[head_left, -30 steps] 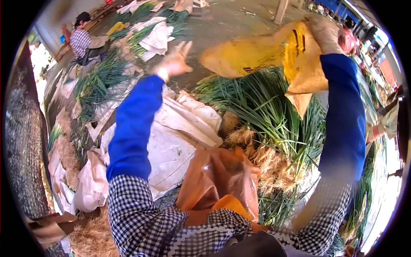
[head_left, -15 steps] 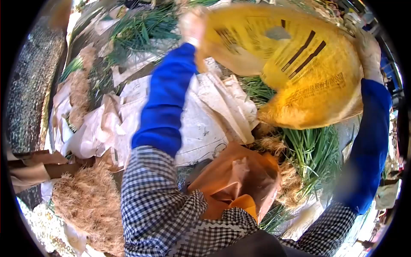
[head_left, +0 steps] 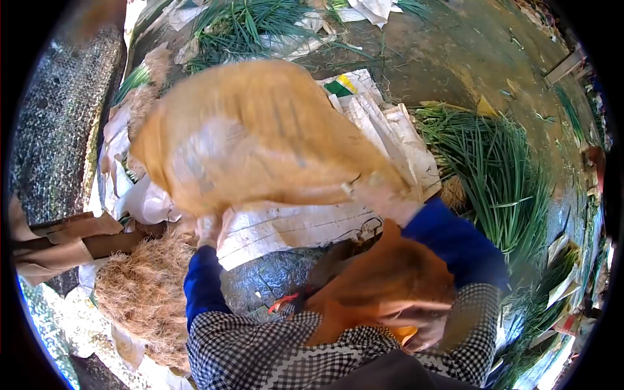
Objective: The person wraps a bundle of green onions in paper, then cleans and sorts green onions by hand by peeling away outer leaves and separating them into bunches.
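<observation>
A large yellow-brown sack, blurred by motion, is spread in the air over white sacking. My left hand grips its lower left edge. At its lower right corner my right hand is closed on the sack; the fingers are blurred. Below the sack an orange-brown apron covers my lap. To the right of the white sacking lies a heap of green onions, its leaves spread over the floor.
Brown fibrous roots are piled at the lower left beside a post wrapped in brown material. More green onions lie at the top. A rough dark slab stands on the far left.
The sack has swung from the upper right to the left, over the white sacking. Both hands have come down nearer my body. The left hand, open and empty at first, now holds the sack.
</observation>
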Available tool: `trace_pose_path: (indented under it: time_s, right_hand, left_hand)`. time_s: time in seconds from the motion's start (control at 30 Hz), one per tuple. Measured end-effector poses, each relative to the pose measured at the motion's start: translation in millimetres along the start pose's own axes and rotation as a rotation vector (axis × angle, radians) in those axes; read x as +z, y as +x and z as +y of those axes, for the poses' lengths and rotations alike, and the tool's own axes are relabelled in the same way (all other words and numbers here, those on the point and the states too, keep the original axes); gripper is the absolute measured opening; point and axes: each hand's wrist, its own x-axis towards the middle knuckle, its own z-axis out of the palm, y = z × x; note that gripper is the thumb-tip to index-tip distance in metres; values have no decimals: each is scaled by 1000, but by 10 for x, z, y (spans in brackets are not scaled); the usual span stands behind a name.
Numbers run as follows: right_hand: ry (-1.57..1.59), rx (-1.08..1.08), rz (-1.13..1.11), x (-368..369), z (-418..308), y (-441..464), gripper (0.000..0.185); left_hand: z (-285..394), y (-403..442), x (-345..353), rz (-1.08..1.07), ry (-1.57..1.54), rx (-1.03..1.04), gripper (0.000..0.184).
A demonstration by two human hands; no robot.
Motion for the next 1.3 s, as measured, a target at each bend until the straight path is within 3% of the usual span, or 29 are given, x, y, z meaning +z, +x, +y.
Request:
trace_pose_path:
  time_s: [0.03,0.07,0.13,0.27,0.3,0.33,0.4,0.43,0.47,0.5,0.57,0.63,0.7,0.8,0.87,0.9,0.93,0.97,1.0,1.03,1.07,1.1,1.13,1.2,1.27,1.3]
  right_hand:
    - [79,-28,-29,531,-158,82,22]
    - [166,-56,-54,978,-331,175,21]
    - [405,-78,-81,1487,-603,250,20]
    - [801,-109,-43,1966,-863,255,18]
    - [849,-83,-21,2009,-824,250,18]
    - [867,-33,12,2025,-740,236,18]
    - [872,177,144,2059,-442,143,17]
    - [858,318,243,2080,-322,31,17]
    - [846,438,333,2106,-274,-65,16]
    - [840,521,426,2131,-273,-156,16]
    - [1050,325,163,2429,-416,-316,17]
    - [1292,193,10,2754,-689,-504,17]
    - [1540,134,-48,3016,-817,-647,18]
    - [1949,105,-18,3592,-962,-839,19]
    - [1233,197,-69,2788,-380,-847,20]
    - [1065,218,-96,2553,-224,-827,20]
    - [956,241,-113,2356,-93,-799,20]
    - [954,284,-379,2079,95,-743,32]
    - [959,294,-368,2021,228,-742,32]
    - [838,276,-351,1999,323,-765,37]
    - [783,274,-346,2042,353,-821,40]
    - [729,272,-342,2088,383,-876,43]
    - [666,457,-255,2202,391,-972,50]
    - [513,812,-79,2443,406,-1125,67]
    - [492,828,-112,2473,462,-1097,77]
    - [574,871,-266,2264,494,-991,75]
  left_hand:
    - [39,-115,204,-229,25,-45,30]
    - [66,-235,401,-272,-54,55,21]
    - [109,-409,578,-785,269,145,25]
    - [-188,-637,1102,-936,342,123,38]
    - [-184,-637,1036,-937,361,136,38]
    - [-115,-638,929,-785,248,269,45]
    - [258,-375,878,-922,-313,-52,68]
    - [722,-159,500,-826,-290,222,64]
    - [1115,-138,588,-505,-466,186,54]
    - [1793,111,63,-441,-575,42,48]
    - [2587,382,81,-224,-834,143,51]
    - [3288,570,216,-198,-985,-85,62]
    - [3883,882,440,-181,-963,-176,69]
    - [4394,1231,415,-151,-694,-293,63]
    - [4370,1424,684,-439,-676,-374,50]
    - [4207,1461,1210,-379,-925,-317,43]
    - [4097,1472,1114,-393,-1178,-331,35]
    - [3986,1482,1005,-414,-1429,-355,27]
    - [3823,1459,965,-268,-1442,-284,21]
    - [3635,1471,848,-288,-1663,-355,9]
    - [3410,1468,863,-70,-1542,-228,8]
    - [3225,1507,902,-93,-1646,-224,7]
    - [3304,1458,341,-197,-1687,-276,7]
    - [3225,1562,445,-127,-1838,-99,5]
    - [3299,1554,655,-256,-1807,-143,6]
    - [3399,1530,789,-279,-1777,-89,5]
